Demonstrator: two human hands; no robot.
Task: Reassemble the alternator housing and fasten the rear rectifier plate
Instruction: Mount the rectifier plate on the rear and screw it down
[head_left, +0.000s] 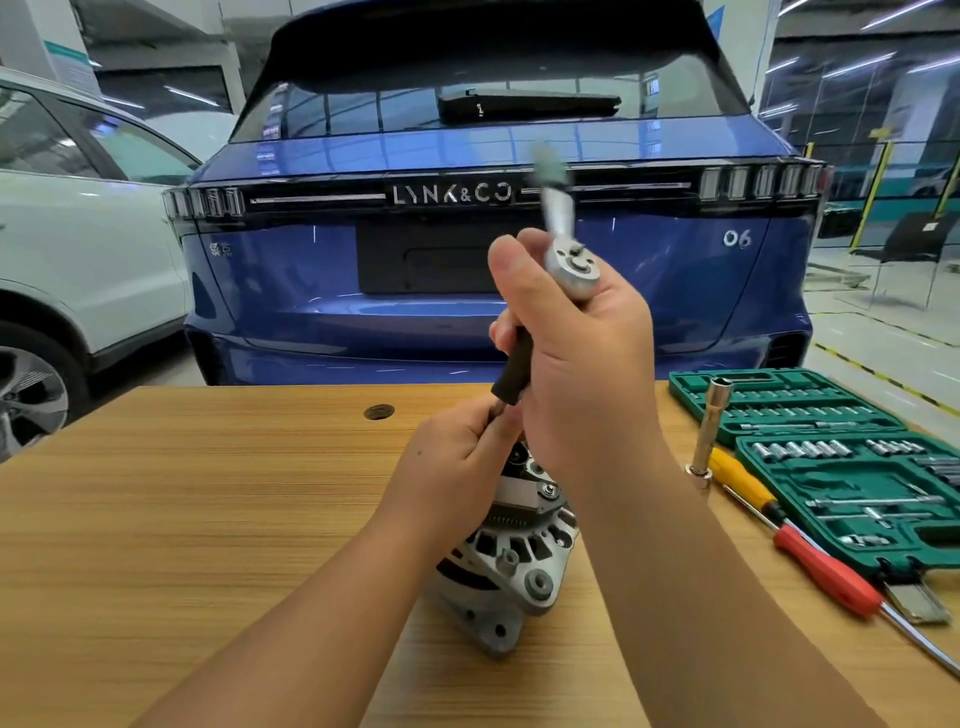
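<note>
Gripped in the right hand (576, 358), a ratchet (570, 265) stands with its head up and its dark extension (514, 369) running down; the left hand (462, 447) pinches the extension's lower end just above the alternator (511, 545). Alternator lies on the wooden table (208, 519), near centre. Green socket case (841, 457) open at right, with yellow screwdriver (740, 480) and red screwdriver (826, 571) beside it. Blue car (467, 291) behind the table.

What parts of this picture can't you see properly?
1. Head view: the ratchet handle above its round head is blurred by motion.
2. The socket tip on the alternator is hidden by the left hand.
3. The extension bar is partly covered by the right hand.
4. The red screwdriver tip is cut off by the right edge.
5. The sockets in the green tool case are too small to read.
</note>
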